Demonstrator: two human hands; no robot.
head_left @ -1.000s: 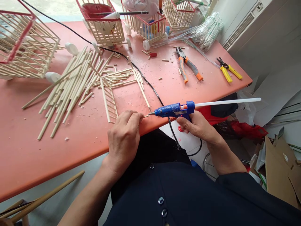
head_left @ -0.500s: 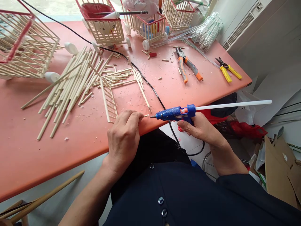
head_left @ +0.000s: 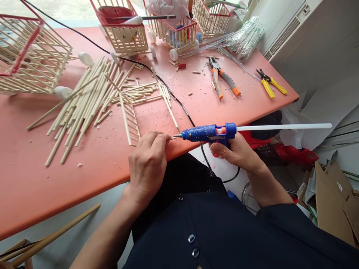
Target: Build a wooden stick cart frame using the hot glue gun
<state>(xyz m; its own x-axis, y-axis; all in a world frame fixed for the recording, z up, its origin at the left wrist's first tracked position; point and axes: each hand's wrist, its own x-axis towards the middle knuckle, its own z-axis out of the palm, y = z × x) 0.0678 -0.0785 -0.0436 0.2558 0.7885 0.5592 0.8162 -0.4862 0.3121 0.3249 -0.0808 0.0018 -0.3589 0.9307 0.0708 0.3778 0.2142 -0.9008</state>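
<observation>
My right hand [head_left: 231,149] is closed round the handle of a blue hot glue gun [head_left: 202,133], with a long white glue stick [head_left: 286,127] sticking out of its back. Near the table edge my left hand [head_left: 150,157] pinches a short wooden stick [head_left: 173,137]; most of it is hidden by the fingers. The gun's nozzle meets the stick's end, or lies right in front of it. Just beyond my left hand lies a ladder-like frame of glued sticks [head_left: 130,119]. A longer stick [head_left: 171,116] points toward the nozzle.
Loose wooden sticks [head_left: 81,108] are piled on the pink table [head_left: 106,164]. Behind stand small stick-built carts [head_left: 127,37] with white wheels. Orange-grey pliers [head_left: 223,78] and yellow wire strippers [head_left: 270,84] lie at right. A black cable [head_left: 179,102] crosses the table and hangs off its edge.
The glue gun has shifted slightly left, so its nozzle has closed the gap to the short stick. My left hand stays almost in place, still pinching the stick.
</observation>
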